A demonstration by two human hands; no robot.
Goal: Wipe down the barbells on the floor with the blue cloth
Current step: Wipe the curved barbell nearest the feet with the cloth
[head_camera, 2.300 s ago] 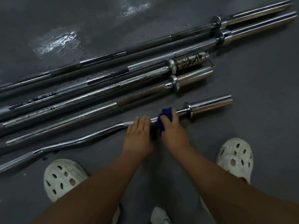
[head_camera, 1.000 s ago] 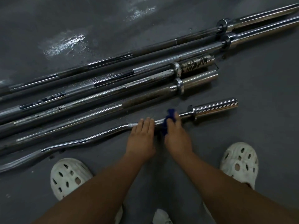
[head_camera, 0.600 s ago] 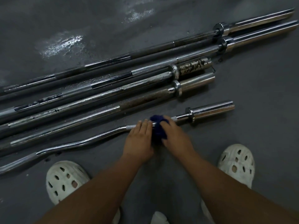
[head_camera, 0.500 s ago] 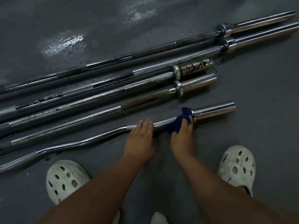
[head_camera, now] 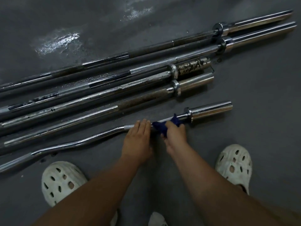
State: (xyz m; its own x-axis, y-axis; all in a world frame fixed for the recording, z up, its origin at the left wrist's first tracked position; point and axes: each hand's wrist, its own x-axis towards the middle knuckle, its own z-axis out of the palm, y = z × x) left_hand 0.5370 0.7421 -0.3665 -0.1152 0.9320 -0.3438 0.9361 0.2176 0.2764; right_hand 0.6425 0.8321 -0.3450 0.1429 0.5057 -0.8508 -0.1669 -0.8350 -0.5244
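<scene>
Several barbells lie side by side on the dark grey floor [head_camera: 244, 144]. Nearest me is a chrome curl bar [head_camera: 78, 141] with a bent shaft and a thick sleeve [head_camera: 211, 110] at its right end. My left hand [head_camera: 138, 139] rests on its shaft, fingers straight, pressing it down. Just right of it, my right hand [head_camera: 175, 136] grips the blue cloth [head_camera: 164, 125] bunched around the shaft, a little short of the sleeve's collar.
Behind the curl bar lie straight barbells: a rusty-shafted one [head_camera: 143, 99], one with a pitted sleeve [head_camera: 190, 68], and two long bars [head_camera: 179, 55] reaching the top right. My feet in white perforated clogs [head_camera: 60, 181] [head_camera: 234, 165] stand either side of my arms.
My right hand slid the cloth right to the sleeve's collar, then back left towards my left hand. The left hand has stayed pressed on the shaft.
</scene>
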